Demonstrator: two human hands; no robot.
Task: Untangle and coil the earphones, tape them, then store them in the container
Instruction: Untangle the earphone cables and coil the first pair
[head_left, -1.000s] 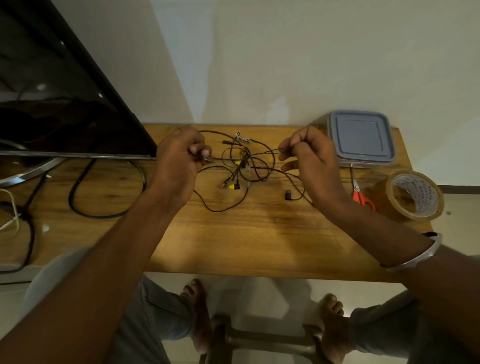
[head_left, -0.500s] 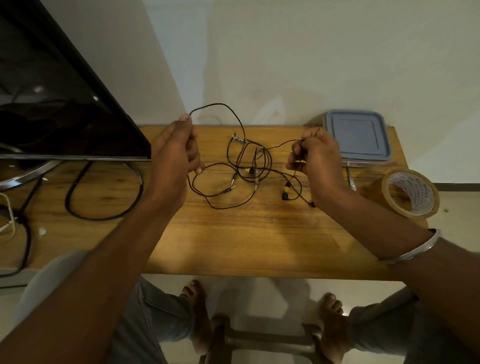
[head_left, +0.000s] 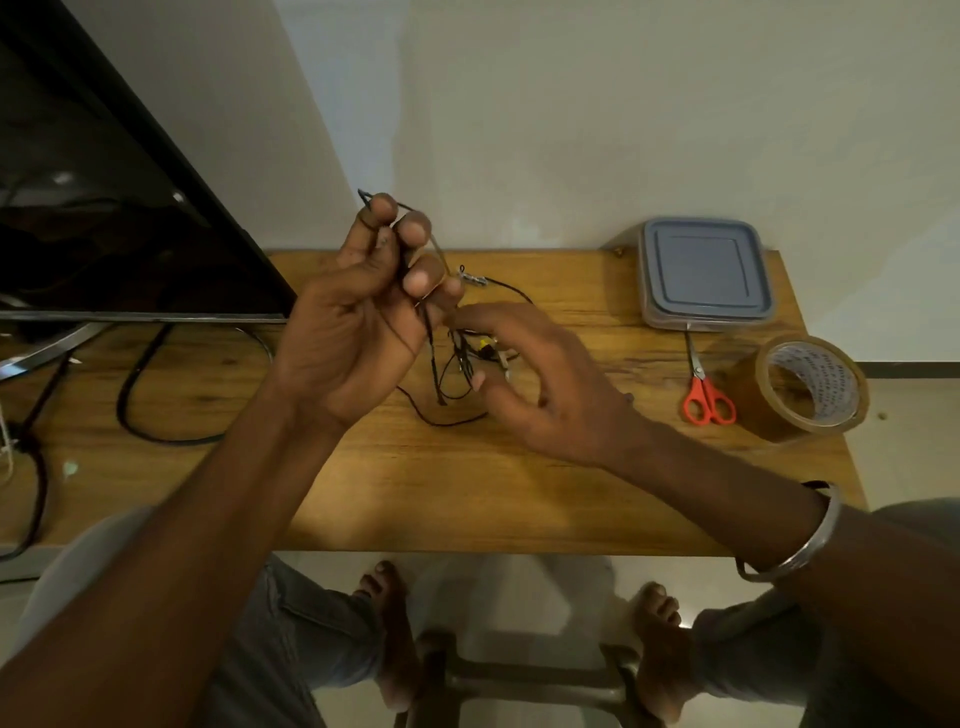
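Note:
The black earphones (head_left: 451, 385) lie in a tangle on the wooden table (head_left: 467, 483), with a yellow-tipped bud showing in the middle. My left hand (head_left: 363, 306) is raised above the table and shut on a stretch of the cable, which loops over its fingers and hangs down to the tangle. My right hand (head_left: 540, 384) hovers just right of the tangle with fingers spread, thumb and forefinger close to the wires; no clear grip shows. The grey lidded container (head_left: 704, 275) sits shut at the back right. A roll of brown tape (head_left: 810, 387) stands at the right edge.
Red-handled scissors (head_left: 706, 395) lie between the container and the tape. A dark TV screen (head_left: 104, 218) on a stand fills the left side, with thick black cables (head_left: 156, 389) on the table beneath it. My knees and feet show below the table's front edge.
My left hand rose and turned palm toward me, lifting the cable. My right hand let go of the cable, opened and moved left toward the tangle. The scissors came into view.

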